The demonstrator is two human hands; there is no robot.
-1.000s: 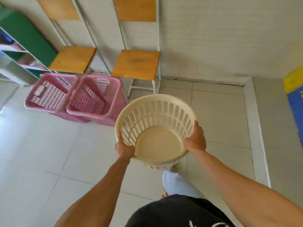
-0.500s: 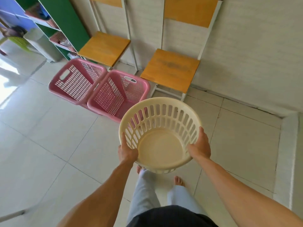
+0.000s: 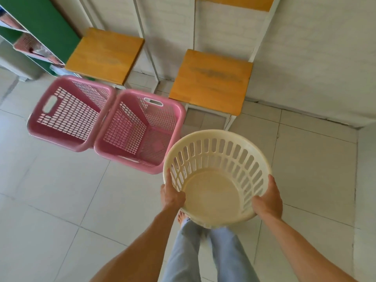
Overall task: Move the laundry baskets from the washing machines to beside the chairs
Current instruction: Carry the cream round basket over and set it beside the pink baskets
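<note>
I hold a round cream laundry basket [image 3: 217,180], empty, above the tiled floor. My left hand [image 3: 172,195] grips its left rim and my right hand [image 3: 268,200] grips its right rim. Two pink square laundry baskets stand side by side on the floor: the left pink basket [image 3: 67,115] and the right pink basket [image 3: 140,131], which sits just left of the cream basket. Behind them are two chairs with wooden seats, the left chair [image 3: 105,53] and the right chair [image 3: 211,80], against a white wall.
A green shelf unit [image 3: 38,27] stands at the far left beside the left chair. A white brick wall [image 3: 315,58] runs along the back, with a raised ledge at the right. My legs in light trousers [image 3: 203,253] are below the basket.
The chairs and pink baskets have grown larger and closer in view. The cream basket has shifted to the right of the frame, still held in both hands.
</note>
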